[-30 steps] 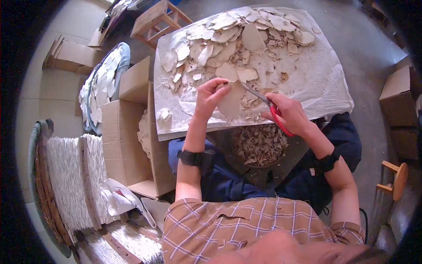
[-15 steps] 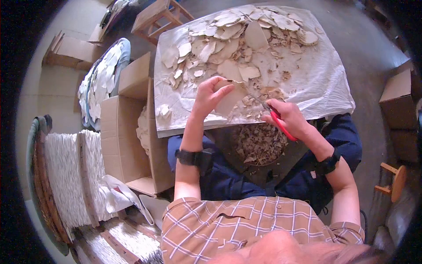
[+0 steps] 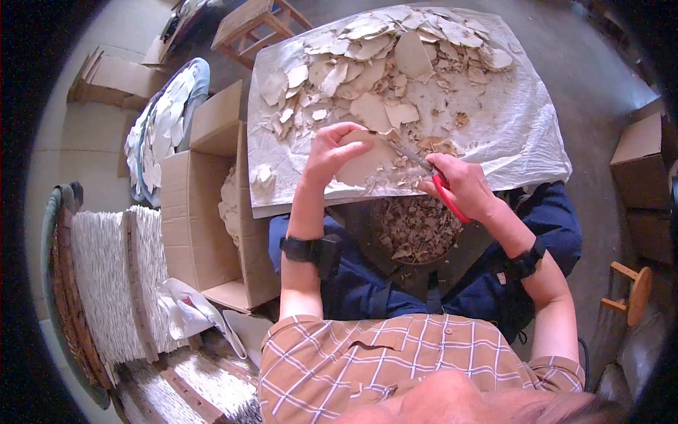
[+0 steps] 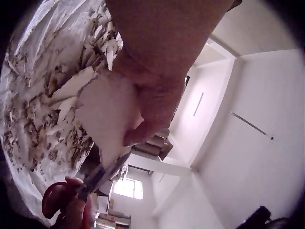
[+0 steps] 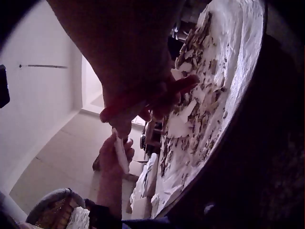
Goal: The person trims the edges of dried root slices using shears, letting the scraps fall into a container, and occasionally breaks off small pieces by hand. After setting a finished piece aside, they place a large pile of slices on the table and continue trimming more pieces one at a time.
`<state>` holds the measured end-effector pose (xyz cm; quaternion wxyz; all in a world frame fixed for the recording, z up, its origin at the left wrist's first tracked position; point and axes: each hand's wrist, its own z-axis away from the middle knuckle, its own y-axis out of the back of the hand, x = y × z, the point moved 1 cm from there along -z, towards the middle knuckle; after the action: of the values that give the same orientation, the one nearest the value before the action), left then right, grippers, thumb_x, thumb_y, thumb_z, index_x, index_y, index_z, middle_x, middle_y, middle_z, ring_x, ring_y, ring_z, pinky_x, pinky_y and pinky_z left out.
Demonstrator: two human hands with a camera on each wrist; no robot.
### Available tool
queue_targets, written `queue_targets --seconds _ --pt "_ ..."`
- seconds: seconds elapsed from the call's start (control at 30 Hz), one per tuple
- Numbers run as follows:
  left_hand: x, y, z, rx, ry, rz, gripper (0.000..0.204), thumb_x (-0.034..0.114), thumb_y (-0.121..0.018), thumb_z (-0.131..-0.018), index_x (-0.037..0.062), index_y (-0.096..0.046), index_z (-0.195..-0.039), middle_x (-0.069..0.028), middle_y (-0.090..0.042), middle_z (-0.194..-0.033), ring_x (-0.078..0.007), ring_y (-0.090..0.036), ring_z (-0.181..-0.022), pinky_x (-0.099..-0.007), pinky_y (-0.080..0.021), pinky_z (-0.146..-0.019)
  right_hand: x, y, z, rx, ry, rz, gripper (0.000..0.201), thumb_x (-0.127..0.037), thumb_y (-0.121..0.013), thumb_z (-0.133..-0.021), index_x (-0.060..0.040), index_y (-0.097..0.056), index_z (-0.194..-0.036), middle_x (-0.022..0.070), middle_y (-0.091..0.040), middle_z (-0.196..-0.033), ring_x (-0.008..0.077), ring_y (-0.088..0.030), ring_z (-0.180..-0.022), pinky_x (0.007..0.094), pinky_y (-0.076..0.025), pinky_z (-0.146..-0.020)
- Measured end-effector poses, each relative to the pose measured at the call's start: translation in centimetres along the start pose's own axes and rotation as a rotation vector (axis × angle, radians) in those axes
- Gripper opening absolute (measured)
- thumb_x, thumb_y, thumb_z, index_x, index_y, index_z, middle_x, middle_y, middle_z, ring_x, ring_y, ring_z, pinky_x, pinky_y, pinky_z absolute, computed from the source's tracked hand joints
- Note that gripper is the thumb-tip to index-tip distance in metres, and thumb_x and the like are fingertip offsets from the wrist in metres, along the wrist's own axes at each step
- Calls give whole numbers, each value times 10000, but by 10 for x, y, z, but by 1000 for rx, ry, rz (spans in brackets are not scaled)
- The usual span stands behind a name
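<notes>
White-covered table (image 3: 522, 152) bears heaped flakes as scissors (image 3: 452, 203) meet one pale piece (image 3: 364, 169)

Nearest is a brown checked shirt (image 3: 402, 339), then dark blue trousers (image 3: 367, 291); black bands (image 3: 302, 249) circle both forearms. Between the knees sits a round container (image 3: 406, 262) full of small scraps (image 3: 417, 230).

Just past it, the left hand (image 3: 332, 154) pinches the pale piece between thumb and fingers, holding it up above the table's near part. The right hand (image 3: 462, 184) is curled round the scissors' red handles, and the blades reach the piece's upper right edge; how wide they stand is hard to tell.

Beyond the hands, loose flakes (image 3: 360, 85) cover much of the table, thickest along its far side, with brownish crumbs among them. Left of the table stands a cardboard box (image 3: 201, 233) with raised flaps.

Farther off are a round tray (image 3: 203, 76) laden with white sheets and a wooden stool (image 3: 244, 27) near the table's far left corner. The left wrist view takes in pale walls (image 4: 257, 133) and a bright window (image 4: 127, 187).
</notes>
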<state>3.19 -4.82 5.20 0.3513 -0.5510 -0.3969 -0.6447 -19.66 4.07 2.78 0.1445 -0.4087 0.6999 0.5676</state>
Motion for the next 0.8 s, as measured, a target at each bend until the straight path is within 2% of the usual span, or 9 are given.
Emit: queue_targets --seconds 0.07,0.17,0.4,0.6,0.67,0.8 --pt "3 -4 1 -40 4 -42 163 82 -626 -694 8 -606 -837 -16 -592 -741 -71 -544 -663 -208 -447 -595 1 0 1 -25 19 30 377 -346 -610 -741 -49 -484 -936 135 -549 -789 308 -564 -733 381 -441 -581" --pt "2 -6 3 -48 23 -34 170 77 -633 -682 0 -613 -832 -11 -594 -729 -66 -544 -661 -204 -446 -594 -3 4 1 -88 -16 29 391 -355 -605 -743 -49 -488 -955 132 -550 -782 310 -564 -723 381 -441 -583" --pt "2 -6 3 -144 1 -18 156 53 -630 -676 2 -612 -822 10 -586 -719 -49 -525 -640 -188 -426 -567 -3 1 4 -102 -22 -49 396 -362 -610 -738 -48 -505 -955 133 -545 -761 309 -554 -691 379 -433 -578" --pt "3 -6 3 -167 33 -27 142 50 -637 -672 0 -615 -803 22 -570 -698 -40 -510 -624 -180 -408 -547 -3 -3 6 -213 -143 -123 371 -356 -628 -720 -56 -520 -911 136 -548 -735 319 -558 -672 388 -424 -552" --pt "4 -4 4 -154 37 -53 137 51 -638 -672 0 -617 -797 25 -567 -691 -39 -507 -621 -179 -404 -542 -1 0 4 -129 -25 -21 361 -342 -633 -715 -64 -518 -914 132 -554 -742 323 -559 -665 391 -425 -541" --pt "1 1 4 -180 55 -131 135 57 -646 -666 5 -621 -788 26 -564 -677 -39 -506 -618 -181 -402 -544 1 5 -1 -100 51 37 361 -336 -633 -716 -68 -515 -928 129 -560 -747 317 -561 -670 391 -428 -540"
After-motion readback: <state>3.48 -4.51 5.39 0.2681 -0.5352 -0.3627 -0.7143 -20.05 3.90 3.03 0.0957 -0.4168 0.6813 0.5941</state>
